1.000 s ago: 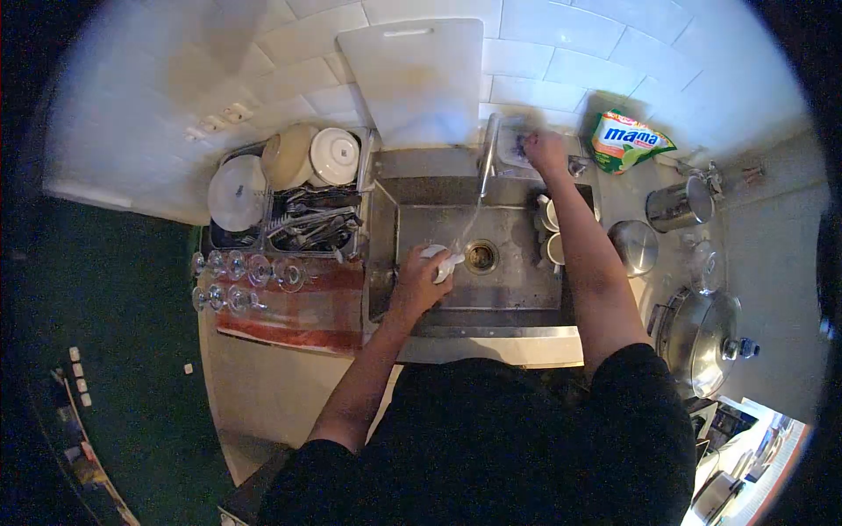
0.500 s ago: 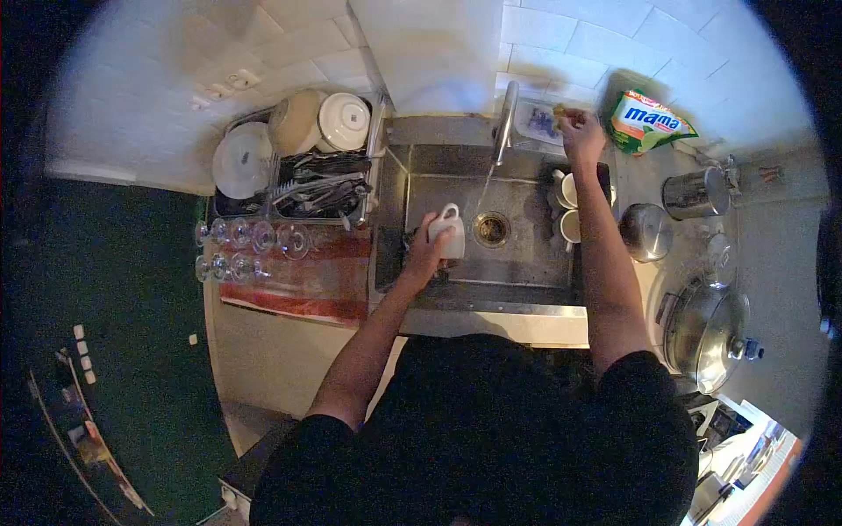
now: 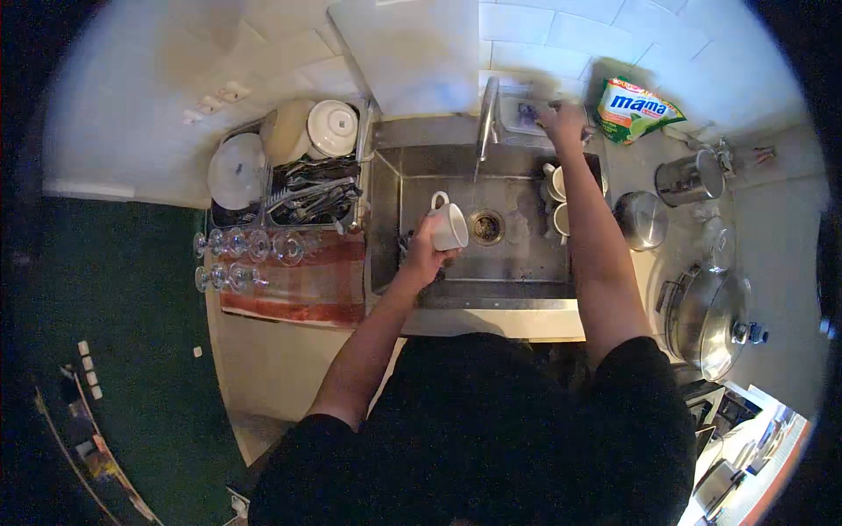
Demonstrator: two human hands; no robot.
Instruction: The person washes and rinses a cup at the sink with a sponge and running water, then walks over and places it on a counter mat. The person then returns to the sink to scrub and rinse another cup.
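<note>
Left hand point(image 3: 425, 249): closed about the body of a white mug point(image 3: 448, 228), which is held over the sink point(image 3: 517, 267), centre of frame. Mug tilted well over; mouth turned to frame right, handle toward the top, long axis laid roughly left to right. Right hand point(image 3: 566, 125), upper right of centre: blurred, placed at a tray point(image 3: 511, 128); whether anything is pinched cannot be told. Progress, as judged: one mug in hand; two mugs point(image 3: 561, 221) left at the sink's right side, ungrasped. Frame left: glasses point(image 3: 288, 248), plate point(image 3: 237, 171) and cutlery point(image 3: 316, 195) already set down.
</note>
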